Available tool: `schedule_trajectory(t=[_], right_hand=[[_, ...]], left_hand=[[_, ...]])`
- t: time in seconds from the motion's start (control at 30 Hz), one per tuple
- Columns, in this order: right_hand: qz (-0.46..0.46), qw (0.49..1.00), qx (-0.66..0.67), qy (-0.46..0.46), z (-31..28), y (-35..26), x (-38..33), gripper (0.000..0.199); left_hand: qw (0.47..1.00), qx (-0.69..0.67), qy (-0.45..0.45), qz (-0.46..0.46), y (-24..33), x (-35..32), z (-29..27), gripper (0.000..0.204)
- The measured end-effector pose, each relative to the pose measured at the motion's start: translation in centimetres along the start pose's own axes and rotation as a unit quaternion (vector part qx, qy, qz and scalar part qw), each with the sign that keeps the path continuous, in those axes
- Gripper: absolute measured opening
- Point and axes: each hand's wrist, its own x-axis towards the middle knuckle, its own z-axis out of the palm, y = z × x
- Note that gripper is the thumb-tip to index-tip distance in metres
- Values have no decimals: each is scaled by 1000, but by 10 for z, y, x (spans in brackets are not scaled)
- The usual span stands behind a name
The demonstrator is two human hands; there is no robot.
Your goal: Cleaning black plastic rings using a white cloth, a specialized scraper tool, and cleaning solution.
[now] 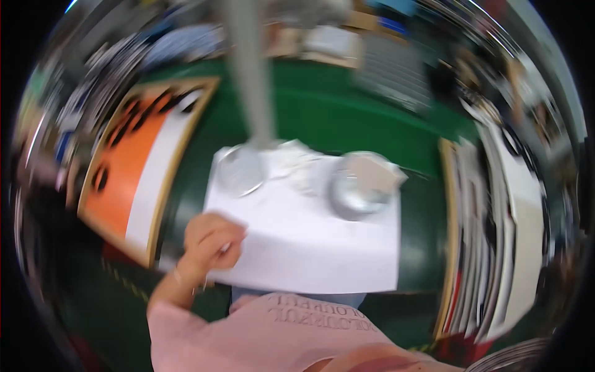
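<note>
My left hand (214,240) is curled closed over the near left edge of a white sheet (310,254) that lies on the dark green table. A small pale spot shows between its fingers, but blur hides what it is. Beyond the hand, a round pale lid or dish (241,172) lies at the sheet's far left. Crumpled white tissue or cloth (296,167) sits along the far edge. A round silvery tin (353,208) stands at the far right of the sheet, with a flat beige piece of card (374,176) over its top. My right hand is out of sight.
A grey post (251,80) rises at the table's far side. An orange and white wood-edged board (133,167) leans at the left. Several boards (496,235) stand stacked upright at the right. Behind are a grey slatted panel (393,71) and piles of sheets.
</note>
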Motion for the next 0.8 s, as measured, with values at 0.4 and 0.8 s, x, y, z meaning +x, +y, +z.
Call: schedule_trajectory(t=[0.4,0.8], right_hand=[[-218,903,-185,-320,22,-161,0,21],[-166,827,-230,-485,24,-286,-91,20]], left_hand=[[872,183,-14,-454,-231,-109,-158,26],[676,500,-221,-494,-409,-132,-231,50]])
